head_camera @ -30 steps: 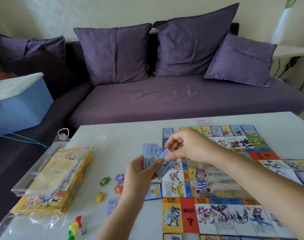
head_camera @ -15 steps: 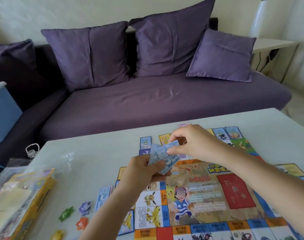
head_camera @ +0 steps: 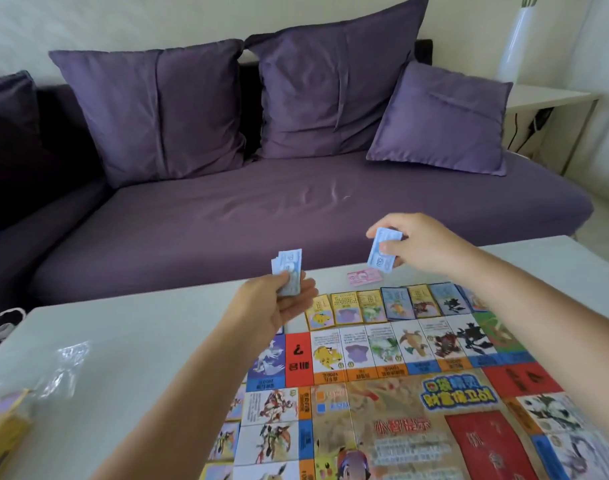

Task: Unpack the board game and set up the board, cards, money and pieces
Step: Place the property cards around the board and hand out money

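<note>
Blue notes held above the unfolded board — pink notes beyond it.

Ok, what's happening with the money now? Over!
Left hand grips blue stack. Right hand pinches blue money near pink notes. Board laid out, nothing blocking.

Left hand grips a stack of blue notes; right hand pinches one blue note above the bench, beyond the game board.
</note>
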The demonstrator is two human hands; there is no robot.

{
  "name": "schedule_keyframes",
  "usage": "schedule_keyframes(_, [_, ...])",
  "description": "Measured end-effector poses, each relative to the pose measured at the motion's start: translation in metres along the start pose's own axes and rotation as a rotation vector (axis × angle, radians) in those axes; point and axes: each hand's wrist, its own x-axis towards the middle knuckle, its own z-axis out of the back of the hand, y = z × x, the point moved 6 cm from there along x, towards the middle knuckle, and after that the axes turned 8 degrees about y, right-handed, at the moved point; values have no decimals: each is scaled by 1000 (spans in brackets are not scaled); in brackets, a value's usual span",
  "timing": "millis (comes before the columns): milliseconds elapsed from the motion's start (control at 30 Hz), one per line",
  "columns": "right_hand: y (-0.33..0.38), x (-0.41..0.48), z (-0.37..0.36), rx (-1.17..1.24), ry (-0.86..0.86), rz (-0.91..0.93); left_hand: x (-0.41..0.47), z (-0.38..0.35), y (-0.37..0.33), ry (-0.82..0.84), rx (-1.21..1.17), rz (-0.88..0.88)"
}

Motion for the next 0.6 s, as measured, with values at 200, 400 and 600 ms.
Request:
schedule_keyframes(200, [-48,29,-7,215,-105,-232,49,-12,0,-5,-164,47])
schedule_keyframes(400, [-62,40,-28,235,-37,-330,76,-27,11,84,-252,161])
schedule_keyframes(600, [-66,51,-39,99,-59,-343,87,-38,18,99,-170,188])
